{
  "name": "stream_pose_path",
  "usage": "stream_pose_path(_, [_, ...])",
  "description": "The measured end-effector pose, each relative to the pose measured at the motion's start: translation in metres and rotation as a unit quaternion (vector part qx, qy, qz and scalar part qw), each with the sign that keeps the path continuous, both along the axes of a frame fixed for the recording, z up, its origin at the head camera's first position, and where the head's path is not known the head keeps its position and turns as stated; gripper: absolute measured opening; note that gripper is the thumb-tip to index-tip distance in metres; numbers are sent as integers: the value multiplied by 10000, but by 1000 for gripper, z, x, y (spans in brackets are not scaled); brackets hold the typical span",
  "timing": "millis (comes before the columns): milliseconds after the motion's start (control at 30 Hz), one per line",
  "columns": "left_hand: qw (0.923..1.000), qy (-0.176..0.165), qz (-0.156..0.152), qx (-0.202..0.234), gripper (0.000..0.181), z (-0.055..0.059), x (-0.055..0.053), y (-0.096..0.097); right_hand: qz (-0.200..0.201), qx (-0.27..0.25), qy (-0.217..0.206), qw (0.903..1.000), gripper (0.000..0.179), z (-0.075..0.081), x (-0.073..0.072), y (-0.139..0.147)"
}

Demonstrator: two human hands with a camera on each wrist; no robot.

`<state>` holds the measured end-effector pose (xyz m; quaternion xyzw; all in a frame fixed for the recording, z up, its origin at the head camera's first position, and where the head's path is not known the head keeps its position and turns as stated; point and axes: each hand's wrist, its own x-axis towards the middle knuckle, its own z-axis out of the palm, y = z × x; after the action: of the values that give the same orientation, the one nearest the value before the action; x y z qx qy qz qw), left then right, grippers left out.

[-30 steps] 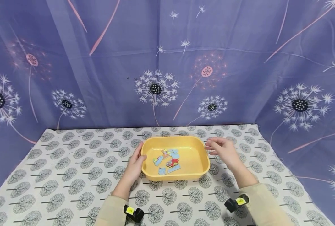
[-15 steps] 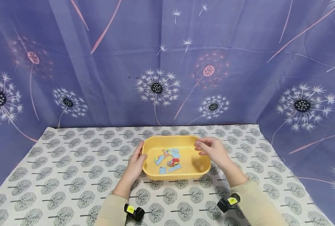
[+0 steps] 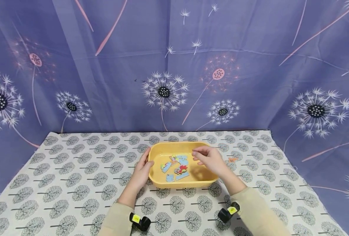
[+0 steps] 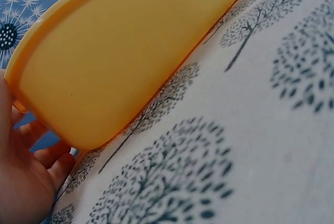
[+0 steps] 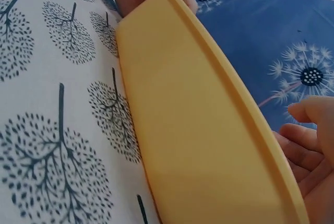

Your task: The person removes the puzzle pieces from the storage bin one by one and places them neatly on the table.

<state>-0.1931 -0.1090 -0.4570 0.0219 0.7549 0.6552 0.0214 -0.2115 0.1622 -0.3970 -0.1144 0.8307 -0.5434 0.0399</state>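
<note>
A yellow plastic basin [image 3: 204,173] stands on the table, with several flat, light-blue and colourful puzzle pieces [image 3: 181,169] lying in its left half. My left hand [image 3: 140,168] grips the basin's left end, thumb over the rim and fingers along the outer wall; the left wrist view shows those fingers [image 4: 52,161] against the basin's corner. Over the basin's right part hovers my right hand [image 3: 211,160], fingers loosely bent near the pieces. Nothing shows between its thumb and fingers in the right wrist view. A small orange piece [image 3: 232,159] lies on the cloth to the basin's right.
A white cloth printed with grey trees [image 3: 74,180] covers the table. Behind it hangs a purple curtain [image 3: 118,82] with dandelion prints. Black wrist cameras [image 3: 139,222] sit on both sleeves.
My right hand has moved left from the basin's right rim to above its inside. The orange piece on the cloth has come into view. My left hand keeps its grip on the basin.
</note>
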Motion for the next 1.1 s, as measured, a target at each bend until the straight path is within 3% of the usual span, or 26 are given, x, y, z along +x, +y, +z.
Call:
stream_pose_path(300, [10000, 23, -1, -32, 60, -1, -1, 0, 293, 213, 367, 9987, 32, -11, -4, -14])
stream_pose_path(500, [10000, -9, 1, -51, 61, -1, 0, 0, 269, 824, 586, 9945, 27, -17, -5, -20])
stream_pose_path(633, [10000, -33, 0, -78, 61, 0, 0, -1, 298, 1085, 562, 9921, 28, -21, -7, -21])
stream_pose_path(833, [9999, -37, 19, -109, 60, 1, 1, -2, 297, 1069, 463, 9928, 30, -22, -8, -22])
stream_pose_path(1100, [9999, -33, -23, -163, 60, 0, 0, -1, 644, 1444, 276, 9870, 31, -24, -9, -20])
